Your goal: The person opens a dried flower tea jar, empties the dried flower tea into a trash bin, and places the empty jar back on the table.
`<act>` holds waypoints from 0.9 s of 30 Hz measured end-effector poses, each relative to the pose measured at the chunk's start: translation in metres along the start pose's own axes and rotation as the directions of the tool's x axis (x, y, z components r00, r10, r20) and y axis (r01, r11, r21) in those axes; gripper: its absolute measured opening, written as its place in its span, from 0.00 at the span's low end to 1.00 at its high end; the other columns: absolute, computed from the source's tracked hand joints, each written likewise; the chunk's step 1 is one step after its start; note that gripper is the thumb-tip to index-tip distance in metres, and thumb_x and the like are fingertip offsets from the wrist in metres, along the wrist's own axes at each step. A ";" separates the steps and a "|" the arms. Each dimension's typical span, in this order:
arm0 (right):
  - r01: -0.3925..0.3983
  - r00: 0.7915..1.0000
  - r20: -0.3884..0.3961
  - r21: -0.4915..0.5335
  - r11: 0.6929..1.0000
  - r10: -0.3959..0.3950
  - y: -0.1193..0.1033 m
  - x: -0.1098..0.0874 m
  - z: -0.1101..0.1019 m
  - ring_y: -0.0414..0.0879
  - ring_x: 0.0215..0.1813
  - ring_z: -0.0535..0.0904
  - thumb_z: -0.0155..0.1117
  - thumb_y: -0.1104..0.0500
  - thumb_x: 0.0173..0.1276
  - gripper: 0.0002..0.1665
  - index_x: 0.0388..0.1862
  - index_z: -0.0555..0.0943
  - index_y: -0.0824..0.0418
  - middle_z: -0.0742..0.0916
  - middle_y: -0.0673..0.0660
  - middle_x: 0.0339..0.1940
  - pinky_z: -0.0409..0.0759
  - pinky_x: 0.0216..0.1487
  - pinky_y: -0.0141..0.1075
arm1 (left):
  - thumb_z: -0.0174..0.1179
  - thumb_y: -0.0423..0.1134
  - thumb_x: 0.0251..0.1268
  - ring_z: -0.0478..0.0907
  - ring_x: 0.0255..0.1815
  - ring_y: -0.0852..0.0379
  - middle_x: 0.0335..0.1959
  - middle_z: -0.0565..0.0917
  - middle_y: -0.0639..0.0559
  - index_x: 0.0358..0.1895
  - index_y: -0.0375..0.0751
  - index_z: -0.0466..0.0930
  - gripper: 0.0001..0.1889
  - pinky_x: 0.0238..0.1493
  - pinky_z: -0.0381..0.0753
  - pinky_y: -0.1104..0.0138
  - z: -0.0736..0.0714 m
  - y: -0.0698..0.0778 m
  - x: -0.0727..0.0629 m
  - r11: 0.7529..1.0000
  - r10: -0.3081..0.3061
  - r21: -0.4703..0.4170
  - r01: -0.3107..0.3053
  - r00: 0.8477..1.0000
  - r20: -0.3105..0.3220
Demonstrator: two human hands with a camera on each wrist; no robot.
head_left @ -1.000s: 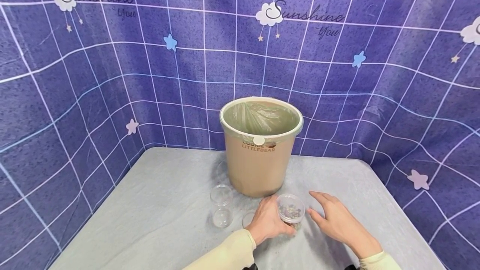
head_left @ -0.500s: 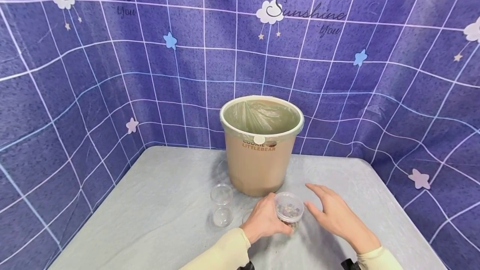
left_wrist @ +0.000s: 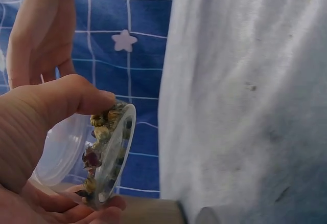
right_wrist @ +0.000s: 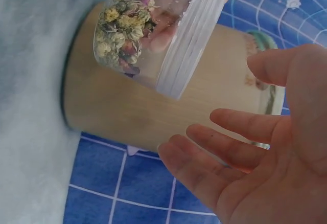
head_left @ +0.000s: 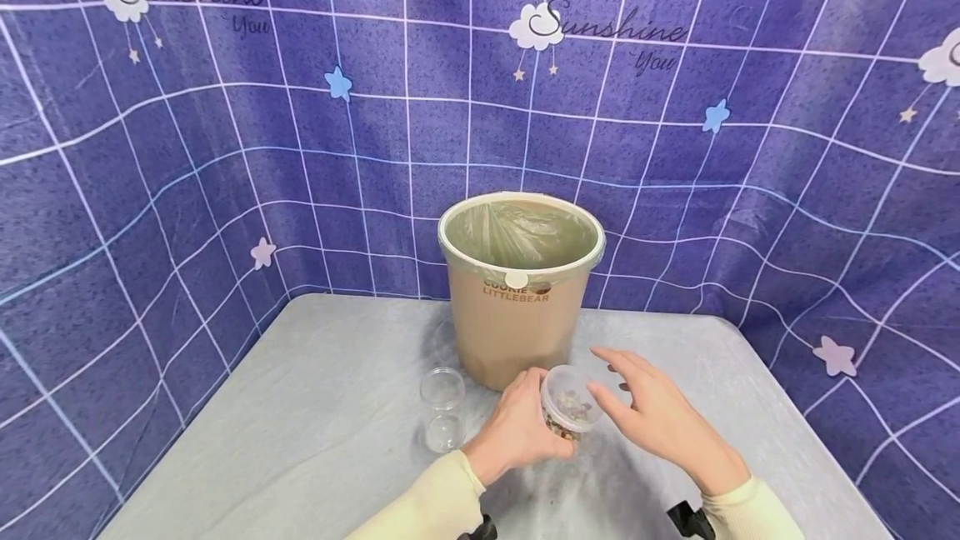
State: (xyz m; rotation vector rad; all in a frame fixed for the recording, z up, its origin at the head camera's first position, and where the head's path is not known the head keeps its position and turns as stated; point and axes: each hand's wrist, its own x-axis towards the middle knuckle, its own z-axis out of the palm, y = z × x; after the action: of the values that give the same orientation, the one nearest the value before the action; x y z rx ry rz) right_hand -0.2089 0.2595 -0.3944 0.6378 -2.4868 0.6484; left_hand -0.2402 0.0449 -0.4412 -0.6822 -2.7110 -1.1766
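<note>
My left hand (head_left: 517, 425) grips a clear plastic jar (right_wrist: 138, 40) around its side, thumb across the near side. Dried flower buds (right_wrist: 122, 29), yellowish with some dark red ones, fill its bottom part. On top sits a translucent white ridged lid (right_wrist: 190, 42). The jar is raised off the table and leans, its bottom showing in the left wrist view. My right hand (head_left: 663, 419) hovers just right of the lid with fingers spread and slightly bent; the right wrist view shows a gap between its fingertips and the lid.
Behind the hands stands a beige bin (head_left: 517, 332) lined with a thin green plastic bag (head_left: 517, 236). Two clear round plastic pieces (head_left: 442, 390) lie left of the hands on the grey cloth-covered table (head_left: 337, 407). A purple-blue grid curtain (head_left: 375, 132) encloses the back and sides.
My left hand has lifted the jar slightly, moved it left and tilted it. My right hand has come left and up, closer to the lid. The clear disc beside my left hand is now hidden.
</note>
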 end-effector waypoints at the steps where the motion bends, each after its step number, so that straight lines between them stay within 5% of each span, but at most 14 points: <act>1: 0.002 1.000 0.000 0.005 1.000 -0.002 -0.003 0.002 -0.001 0.51 0.58 0.83 0.66 0.52 0.74 0.28 0.69 0.78 0.60 0.86 0.56 0.61 0.86 0.48 0.44 | 0.83 0.46 0.29 0.77 0.45 0.61 0.46 0.78 0.59 0.58 0.44 0.74 0.44 0.49 0.80 0.65 -0.003 0.002 -0.001 1.000 0.001 0.000 -0.001 1.000 -0.001; 20: -0.031 0.996 0.085 0.176 0.984 0.017 -0.030 0.020 -0.006 0.45 0.52 0.85 0.64 0.47 0.76 0.31 0.74 0.74 0.53 0.84 0.53 0.64 0.85 0.43 0.33 | 0.80 0.44 0.31 0.76 0.53 0.60 0.58 0.76 0.57 0.66 0.48 0.73 0.47 0.55 0.80 0.63 -0.049 0.019 -0.016 0.993 0.096 0.073 -0.093 0.995 -0.038; 27: -0.041 0.994 0.107 0.190 0.981 0.021 -0.034 0.023 -0.002 0.46 0.50 0.85 0.64 0.46 0.75 0.32 0.74 0.73 0.53 0.83 0.52 0.65 0.85 0.43 0.36 | 0.80 0.44 0.32 0.75 0.55 0.58 0.59 0.75 0.57 0.67 0.50 0.73 0.47 0.58 0.79 0.61 -0.061 0.022 -0.017 0.991 0.087 0.109 -0.080 0.995 -0.053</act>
State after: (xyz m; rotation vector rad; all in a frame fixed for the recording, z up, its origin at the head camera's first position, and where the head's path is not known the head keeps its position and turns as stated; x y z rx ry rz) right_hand -0.2080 0.2273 -0.3693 0.7217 -2.5547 0.8973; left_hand -0.2201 0.0080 -0.3891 -0.7275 -2.6473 -1.0090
